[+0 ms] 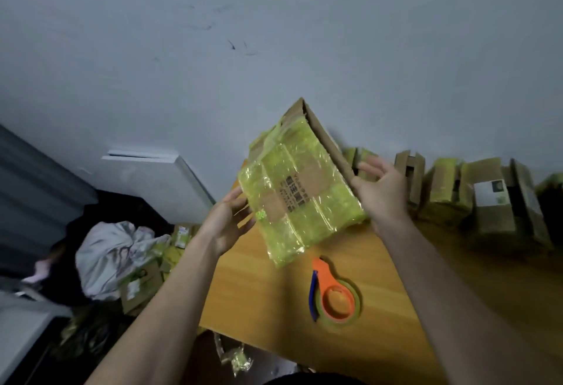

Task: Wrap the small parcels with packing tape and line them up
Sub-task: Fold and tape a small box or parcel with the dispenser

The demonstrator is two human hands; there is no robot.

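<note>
- A tape dispenser [333, 291], orange with a blue blade guard and a roll of tape on it, lies flat on the wooden tabletop [262, 299], nearest the person and untouched
- Above it a cardboard parcel [300, 189] wrapped in yellow-green tape is held tilted in the air over the tabletop, between both hands
- The left hand [227, 221] supports the parcel's left edge, palm turned towards it, fingers [240, 199] loosely spread and only lightly bent
- The right hand [380, 189] grips the parcel's right edge, thumb on the near face; its fingers [370, 167] lie apart, reaching round behind the cardboard
- Farther back, a row of parcels [475, 193] stands along the rear of the tabletop against the grey wall [274, 34], some taped in the same yellow-green
- Left of the tabletop, down on the floor, sit crumpled white cloth [109, 250] and more boxes [140, 287]
</note>
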